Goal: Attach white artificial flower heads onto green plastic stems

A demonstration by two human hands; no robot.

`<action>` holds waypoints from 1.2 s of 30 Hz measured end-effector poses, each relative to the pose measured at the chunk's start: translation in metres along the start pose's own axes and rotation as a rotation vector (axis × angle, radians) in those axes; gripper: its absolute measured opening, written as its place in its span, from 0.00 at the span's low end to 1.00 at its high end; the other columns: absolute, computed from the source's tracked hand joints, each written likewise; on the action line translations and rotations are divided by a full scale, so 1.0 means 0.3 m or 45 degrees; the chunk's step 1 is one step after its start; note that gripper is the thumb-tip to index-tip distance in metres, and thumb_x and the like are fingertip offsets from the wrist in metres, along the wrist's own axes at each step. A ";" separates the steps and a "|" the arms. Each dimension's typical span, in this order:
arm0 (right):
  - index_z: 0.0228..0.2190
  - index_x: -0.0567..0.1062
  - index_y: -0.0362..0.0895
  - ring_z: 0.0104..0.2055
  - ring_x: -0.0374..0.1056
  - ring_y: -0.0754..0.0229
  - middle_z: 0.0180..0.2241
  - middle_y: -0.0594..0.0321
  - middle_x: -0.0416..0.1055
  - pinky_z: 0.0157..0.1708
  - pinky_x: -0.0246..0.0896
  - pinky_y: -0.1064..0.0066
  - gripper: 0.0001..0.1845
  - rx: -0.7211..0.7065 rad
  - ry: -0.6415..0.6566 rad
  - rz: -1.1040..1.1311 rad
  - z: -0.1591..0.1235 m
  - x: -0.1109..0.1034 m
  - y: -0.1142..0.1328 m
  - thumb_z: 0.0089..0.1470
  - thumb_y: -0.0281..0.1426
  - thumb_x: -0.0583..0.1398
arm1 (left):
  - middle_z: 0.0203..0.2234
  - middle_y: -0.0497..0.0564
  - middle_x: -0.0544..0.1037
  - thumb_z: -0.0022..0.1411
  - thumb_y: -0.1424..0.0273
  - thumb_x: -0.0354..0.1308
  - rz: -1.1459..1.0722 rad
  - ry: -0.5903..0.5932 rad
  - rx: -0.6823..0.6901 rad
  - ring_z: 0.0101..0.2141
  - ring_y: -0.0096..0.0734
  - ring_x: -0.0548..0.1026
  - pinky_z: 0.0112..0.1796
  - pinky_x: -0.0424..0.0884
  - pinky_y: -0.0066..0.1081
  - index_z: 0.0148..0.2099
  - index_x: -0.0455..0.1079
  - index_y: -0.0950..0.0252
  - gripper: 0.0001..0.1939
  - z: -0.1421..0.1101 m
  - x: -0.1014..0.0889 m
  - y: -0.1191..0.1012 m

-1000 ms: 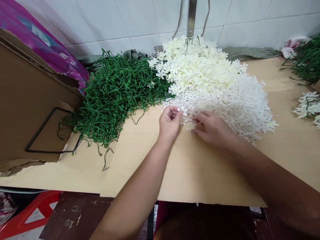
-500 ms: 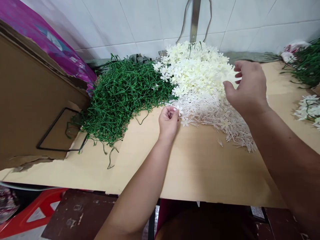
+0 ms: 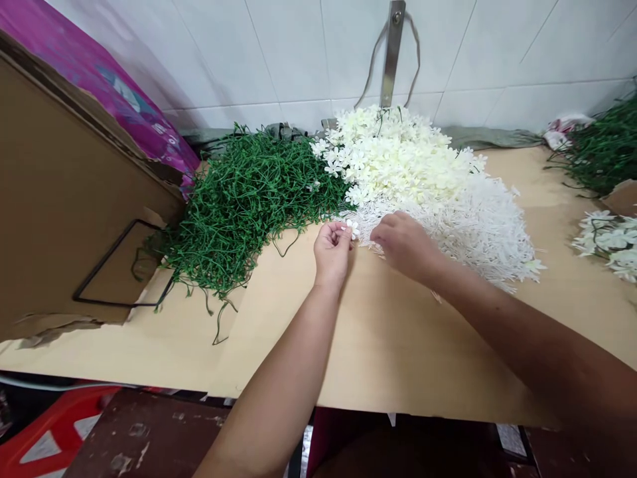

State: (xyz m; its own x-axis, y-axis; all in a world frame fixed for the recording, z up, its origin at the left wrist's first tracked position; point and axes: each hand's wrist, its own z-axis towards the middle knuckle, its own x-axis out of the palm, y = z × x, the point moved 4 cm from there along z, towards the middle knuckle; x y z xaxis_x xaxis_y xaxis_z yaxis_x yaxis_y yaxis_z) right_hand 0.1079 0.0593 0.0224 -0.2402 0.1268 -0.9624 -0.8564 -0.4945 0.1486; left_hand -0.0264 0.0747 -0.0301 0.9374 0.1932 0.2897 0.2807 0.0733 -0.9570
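My left hand (image 3: 332,249) pinches a small white artificial flower (image 3: 352,229) between thumb and fingers. Just to its right, my right hand (image 3: 404,244) is closed over the near edge of a heap of thin white stamen-like sticks (image 3: 478,229); its fingertips are turned away, so what they hold is hidden. Behind both hands rises a pile of cream-white artificial flowers (image 3: 398,156). Left of the flowers lies a tangled mound of green plastic stems (image 3: 259,192).
A cardboard box (image 3: 64,199) with a black wire frame (image 3: 82,285) stands at the left, a purple bag (image 3: 124,99) behind it. More green stems (image 3: 602,146) and a white flower bunch (image 3: 612,242) lie at the right. A metal strip (image 3: 393,53) hangs on the tiled wall.
My right hand has come from beside the flower pile, where its fingers were spread, leftward and closer to my left hand, and has closed. My left hand keeps its pinch on the flower.
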 end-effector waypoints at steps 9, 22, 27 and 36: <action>0.33 0.75 0.42 0.37 0.64 0.54 0.34 0.51 0.70 0.36 0.58 0.62 0.06 0.333 -0.648 -0.052 -0.103 -0.244 -0.219 0.53 0.29 0.58 | 0.15 0.40 0.67 0.49 0.77 0.61 0.159 0.170 -0.099 0.17 0.16 0.61 0.21 0.58 0.20 0.29 0.65 0.66 0.07 -0.023 0.045 0.003; 0.29 0.71 0.41 0.33 0.69 0.57 0.33 0.56 0.74 0.31 0.55 0.69 0.09 0.383 0.473 -0.053 -0.321 -0.072 -0.048 0.58 0.28 0.52 | 0.15 0.41 0.68 0.49 0.76 0.62 0.304 0.307 -0.111 0.18 0.18 0.64 0.23 0.59 0.21 0.29 0.67 0.66 0.06 -0.056 0.076 0.017; 0.28 0.70 0.43 0.31 0.68 0.56 0.30 0.58 0.72 0.29 0.53 0.69 0.09 0.427 0.444 -0.061 -0.378 -0.096 -0.086 0.53 0.36 0.59 | 0.14 0.41 0.68 0.49 0.78 0.60 0.299 0.287 -0.118 0.18 0.18 0.63 0.23 0.59 0.21 0.28 0.67 0.66 0.05 -0.050 0.073 0.023; 0.30 0.72 0.40 0.34 0.69 0.55 0.35 0.53 0.73 0.31 0.55 0.68 0.08 0.319 0.562 -0.033 -0.321 -0.038 -0.017 0.56 0.25 0.53 | 0.17 0.42 0.69 0.50 0.77 0.61 0.376 0.382 -0.045 0.22 0.19 0.67 0.27 0.62 0.22 0.32 0.69 0.66 0.06 -0.049 0.068 0.048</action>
State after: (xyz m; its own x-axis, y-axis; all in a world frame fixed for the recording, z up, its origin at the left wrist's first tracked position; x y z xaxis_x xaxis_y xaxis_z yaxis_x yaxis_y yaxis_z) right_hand 0.1589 -0.0225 0.0106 -0.0475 -0.2656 -0.9629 -0.9558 -0.2679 0.1211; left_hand -0.0003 0.0654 -0.0382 0.9956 -0.0929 -0.0093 -0.0072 0.0232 -0.9997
